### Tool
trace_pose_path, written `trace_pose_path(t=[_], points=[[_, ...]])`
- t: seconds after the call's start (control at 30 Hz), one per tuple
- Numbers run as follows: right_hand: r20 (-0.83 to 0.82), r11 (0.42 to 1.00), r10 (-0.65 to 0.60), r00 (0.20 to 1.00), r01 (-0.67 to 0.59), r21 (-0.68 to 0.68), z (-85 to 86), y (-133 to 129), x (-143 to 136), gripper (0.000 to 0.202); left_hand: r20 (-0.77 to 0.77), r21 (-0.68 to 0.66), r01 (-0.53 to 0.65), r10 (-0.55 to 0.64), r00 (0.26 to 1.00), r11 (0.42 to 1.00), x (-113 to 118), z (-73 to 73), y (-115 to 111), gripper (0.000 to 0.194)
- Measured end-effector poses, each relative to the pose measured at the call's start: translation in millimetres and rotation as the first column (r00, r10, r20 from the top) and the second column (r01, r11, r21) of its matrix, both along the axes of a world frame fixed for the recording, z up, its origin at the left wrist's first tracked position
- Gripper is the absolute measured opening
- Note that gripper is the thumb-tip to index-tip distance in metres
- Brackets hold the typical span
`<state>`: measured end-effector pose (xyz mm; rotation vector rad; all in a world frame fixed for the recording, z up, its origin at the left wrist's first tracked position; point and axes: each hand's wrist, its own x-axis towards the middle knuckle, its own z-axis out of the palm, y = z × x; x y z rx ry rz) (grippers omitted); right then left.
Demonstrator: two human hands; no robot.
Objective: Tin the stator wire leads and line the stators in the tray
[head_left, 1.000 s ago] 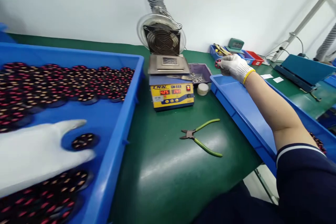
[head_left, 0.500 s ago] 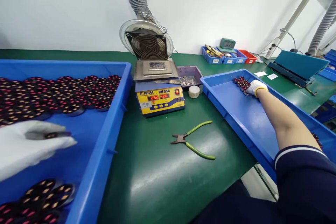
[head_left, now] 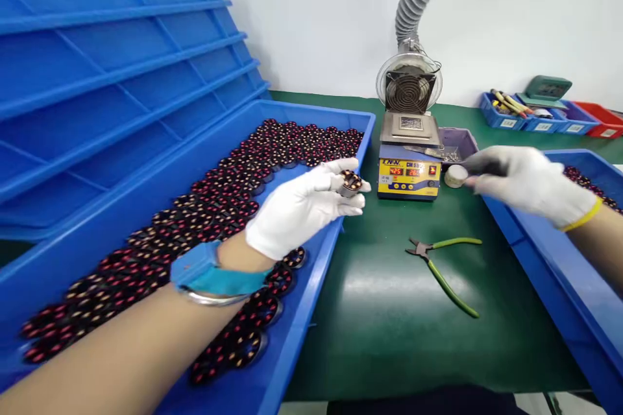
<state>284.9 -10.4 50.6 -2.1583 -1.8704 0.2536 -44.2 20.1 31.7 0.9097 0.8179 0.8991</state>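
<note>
My left hand (head_left: 304,207), in a white glove, holds a round black part (head_left: 349,183) with light and pink spots between thumb and fingers. It is over the right rim of the left blue tray (head_left: 318,285), which holds many similar parts (head_left: 214,207). My right hand (head_left: 530,181), gloved with a yellow cuff, is blurred beside a small round white container (head_left: 456,176). Its fingers are at the container's edge, and whether they grip anything is unclear. The yellow and blue heating unit (head_left: 407,178) stands between the hands, with a metal plate (head_left: 411,128) on top.
Green-handled cutters (head_left: 442,272) lie on the green table (head_left: 389,337). A right blue tray (head_left: 516,227) holds more parts. Behind are a purple bin (head_left: 462,140), small blue bins (head_left: 501,118), a red bin (head_left: 603,122) and a fan (head_left: 409,92). Blue trays (head_left: 97,65) lean at left.
The view has turned left. My left hand has risen from inside the left tray to its right rim, still holding a part. My right hand has left the right tray and come beside the white container.
</note>
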Motion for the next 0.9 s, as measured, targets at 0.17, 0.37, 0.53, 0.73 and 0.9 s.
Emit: trace_pose_path(t=[0.17,0.37,0.53,0.73,0.9], points=[[-0.005,0.819,0.532,0.847,-0.513,0.257,-8.3,-25,-119,0.045,0.002,-0.022,0.039,-0.039,0.999,0.999,5,-7.7,-10,0.041],[-0.177,0.82,0.539,0.824,-0.464,0.335,-41.9,-22,-125,0.052,-0.087,0.052,0.159,-0.154,0.984,0.986,14,-13.9,-19,0.042],[-0.328,0.863,0.501,0.801,-0.436,0.254,-48.5,-21,-117,0.051,-0.357,0.284,0.114,-0.006,0.934,0.952,23,-19.8,-28,0.065],[-0.285,0.844,0.53,0.799,-0.465,0.266,-46.7,-24,-119,0.049,-0.409,0.368,0.121,0.044,0.911,0.922,26,-28.2,-32,0.073],[-0.524,0.93,0.366,0.769,-0.329,0.167,-41.3,-23,-122,0.033,-0.412,0.477,0.117,0.105,0.905,0.871,24,-31.3,-29,0.053]])
